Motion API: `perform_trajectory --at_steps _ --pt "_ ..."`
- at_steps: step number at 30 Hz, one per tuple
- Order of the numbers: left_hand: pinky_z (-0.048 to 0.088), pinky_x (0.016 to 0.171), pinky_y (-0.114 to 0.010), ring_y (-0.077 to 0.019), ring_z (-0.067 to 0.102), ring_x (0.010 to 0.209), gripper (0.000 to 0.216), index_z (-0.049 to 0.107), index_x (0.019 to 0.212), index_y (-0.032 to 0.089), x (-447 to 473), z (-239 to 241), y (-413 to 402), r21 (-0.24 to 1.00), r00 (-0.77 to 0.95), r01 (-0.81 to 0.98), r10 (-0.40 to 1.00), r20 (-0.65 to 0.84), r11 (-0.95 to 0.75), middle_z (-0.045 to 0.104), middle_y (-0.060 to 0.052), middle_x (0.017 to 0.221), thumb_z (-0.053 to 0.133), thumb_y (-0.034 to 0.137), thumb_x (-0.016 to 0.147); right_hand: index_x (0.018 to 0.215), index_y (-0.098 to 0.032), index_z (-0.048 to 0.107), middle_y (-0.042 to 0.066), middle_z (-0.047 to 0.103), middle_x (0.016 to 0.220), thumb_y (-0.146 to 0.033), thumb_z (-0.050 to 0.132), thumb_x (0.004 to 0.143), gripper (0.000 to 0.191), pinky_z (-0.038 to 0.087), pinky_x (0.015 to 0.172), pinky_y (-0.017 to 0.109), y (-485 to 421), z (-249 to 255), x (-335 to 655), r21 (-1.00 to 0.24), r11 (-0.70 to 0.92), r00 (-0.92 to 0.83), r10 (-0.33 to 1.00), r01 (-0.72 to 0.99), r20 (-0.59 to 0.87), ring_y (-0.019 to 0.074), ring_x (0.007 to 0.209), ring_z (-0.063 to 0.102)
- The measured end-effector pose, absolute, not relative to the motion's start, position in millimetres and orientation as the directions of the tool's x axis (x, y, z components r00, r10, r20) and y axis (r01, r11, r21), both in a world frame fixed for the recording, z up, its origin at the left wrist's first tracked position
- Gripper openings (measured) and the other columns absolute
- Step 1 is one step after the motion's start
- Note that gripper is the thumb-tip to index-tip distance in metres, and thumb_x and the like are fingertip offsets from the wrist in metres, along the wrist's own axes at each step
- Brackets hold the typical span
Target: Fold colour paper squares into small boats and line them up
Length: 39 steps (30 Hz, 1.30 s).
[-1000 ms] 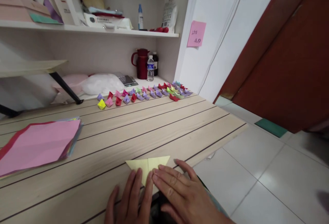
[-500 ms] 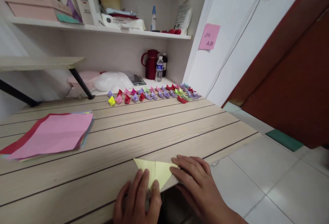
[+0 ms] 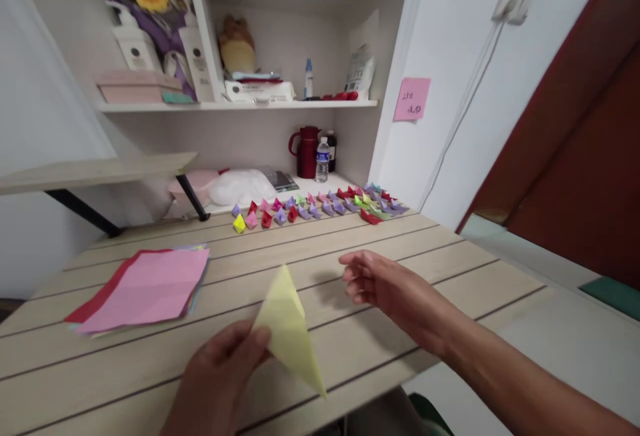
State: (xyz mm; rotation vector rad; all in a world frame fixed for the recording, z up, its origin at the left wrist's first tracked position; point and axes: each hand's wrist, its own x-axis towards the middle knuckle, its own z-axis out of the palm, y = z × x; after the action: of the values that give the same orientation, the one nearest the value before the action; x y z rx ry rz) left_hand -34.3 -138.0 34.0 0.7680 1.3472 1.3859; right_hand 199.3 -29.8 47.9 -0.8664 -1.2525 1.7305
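Note:
My left hand [image 3: 227, 363] pinches one corner of a folded pale yellow paper [image 3: 287, 323] between thumb and fingers. The paper is raised off the table and tilted, with one point up and another down towards the table's front edge. To the right of it, my right hand [image 3: 367, 279] hovers over the table with loosely curled fingers. It is apart from the paper and holds nothing that I can see. Further back stand rows of small folded paper boats [image 3: 327, 208] in purple, red, pink, yellow and green.
A stack of coloured paper sheets [image 3: 150, 286], pink on top, lies on the left of the wooden table [image 3: 240, 263]. A small raised shelf [image 3: 120, 168] on black legs stands behind it. At the back are a red jug [image 3: 307, 153] and a water bottle [image 3: 323, 161].
The yellow paper has been lifted off the table and turned in my left hand. My right hand has let go of it and moved up and forward. The view has tilted up.

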Motion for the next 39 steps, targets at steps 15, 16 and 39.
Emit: perform_trajectory --at_steps 15,16,39 --pt "0.056 0.069 -0.021 -0.0090 0.064 0.068 0.006 0.068 0.083 0.011 -30.8 19.1 -28.8 0.833 -0.309 -0.545 0.901 -0.306 0.096 0.070 -0.005 0.081 0.069 0.007 0.078 0.108 -0.020 0.064 -0.004 0.063 0.068 -0.044 0.088 0.060 0.059 0.041 0.049 0.019 52.2 26.5 128.8 -0.974 -0.222 -0.665 0.734 -0.049 -0.134 0.0097 0.056 0.055" --pt "0.055 0.068 -0.021 -0.0095 0.063 0.067 0.005 0.068 0.082 0.010 -30.5 18.3 -28.6 0.847 -0.299 -0.521 0.908 -0.292 0.101 0.069 -0.005 0.078 0.071 0.009 0.078 0.106 -0.019 0.064 -0.005 0.062 0.066 -0.041 0.089 0.059 0.058 0.040 0.048 0.019 52.3 25.6 129.5 -0.977 -0.207 -0.664 0.737 -0.046 -0.125 0.0093 0.054 0.055" --pt "0.048 0.068 -0.021 -0.0092 0.056 0.066 0.028 0.071 0.083 0.013 -17.4 12.8 -35.6 0.890 -0.271 -0.457 0.951 -0.148 0.009 0.066 -0.002 0.072 0.081 0.034 0.069 0.079 -0.011 0.070 0.005 0.069 0.069 -0.047 0.084 0.063 0.042 0.042 0.061 0.027 37.0 12.3 115.9 -0.960 -0.203 -0.622 0.782 -0.194 -0.040 0.0139 0.058 0.058"
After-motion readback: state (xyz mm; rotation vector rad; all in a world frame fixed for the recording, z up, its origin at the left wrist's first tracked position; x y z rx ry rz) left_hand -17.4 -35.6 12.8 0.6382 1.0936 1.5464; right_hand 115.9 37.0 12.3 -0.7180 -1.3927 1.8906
